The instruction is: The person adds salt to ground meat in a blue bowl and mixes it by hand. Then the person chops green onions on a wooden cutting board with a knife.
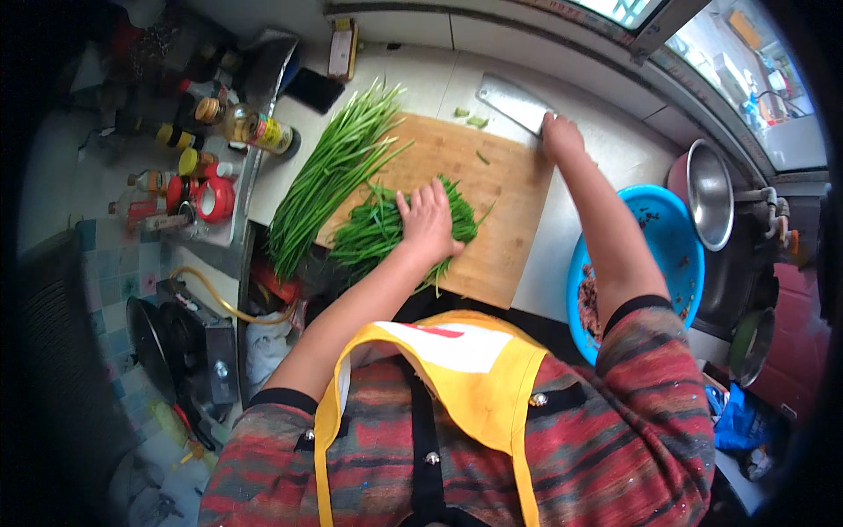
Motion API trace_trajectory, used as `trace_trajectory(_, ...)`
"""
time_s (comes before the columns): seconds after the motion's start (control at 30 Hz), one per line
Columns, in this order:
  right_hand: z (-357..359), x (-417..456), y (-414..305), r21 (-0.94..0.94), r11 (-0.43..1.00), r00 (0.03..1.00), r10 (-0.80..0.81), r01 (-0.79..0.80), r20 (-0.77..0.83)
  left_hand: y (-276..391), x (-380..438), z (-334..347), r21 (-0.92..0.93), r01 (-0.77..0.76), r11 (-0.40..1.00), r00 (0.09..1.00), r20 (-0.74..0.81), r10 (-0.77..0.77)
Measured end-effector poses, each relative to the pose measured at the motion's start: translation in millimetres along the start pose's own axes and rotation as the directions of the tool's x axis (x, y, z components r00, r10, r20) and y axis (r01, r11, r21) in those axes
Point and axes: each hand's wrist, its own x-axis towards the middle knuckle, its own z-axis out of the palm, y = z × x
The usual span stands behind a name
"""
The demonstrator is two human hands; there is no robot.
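Observation:
My left hand (428, 221), its fingers spread, rests on a bunch of green chives (375, 230) on the wooden cutting board (500, 197). A second, longer bunch of chives (336, 171) lies across the board's left edge and the counter. Beyond the board's upper right corner, my right hand (563, 137) is closed around the handle of a cleaver (514, 104), whose blade lies along the counter and points up and left. A small green piece lies on the board, and a few pale scraps (477, 122) are between board and blade.
At right stands a blue plastic basin (665, 217) with minced meat (588, 303), partly behind my right forearm, touching a steel bowl (710, 191) near the sink. Bottles (267, 134) and jars crowd the left side. A black phone (313, 90) lies on the counter at upper left.

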Motion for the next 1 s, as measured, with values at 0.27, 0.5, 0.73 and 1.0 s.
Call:
trace_trajectory(0.27, -46, -22, 4, 0.225, 0.969, 0.993, -0.080, 0.098, -0.085, -2, -2, 6, -0.015, -0.060, 0.998, 0.997, -0.055, 0.059)
trace_trajectory(0.5, -75, -137, -29, 0.618, 0.768, 0.977, -0.046, 0.168, -0.209, -8, -2, 14, -0.030, -0.145, 0.989, 0.975, -0.173, 0.137)
trace_trajectory(0.73, -48, -303, -76, 0.678, 0.726, 0.991, -0.038, 0.115, -0.127, -11, 0, 26, -0.113, -0.175, 0.978, 0.957, -0.255, 0.141)
trace_trajectory(1.0, -24, -316, -93, 0.644, 0.765, 0.999, -0.025, -0.008, 0.043, -16, 6, 33, -0.086, -0.205, 0.975, 0.953, -0.245, 0.179)
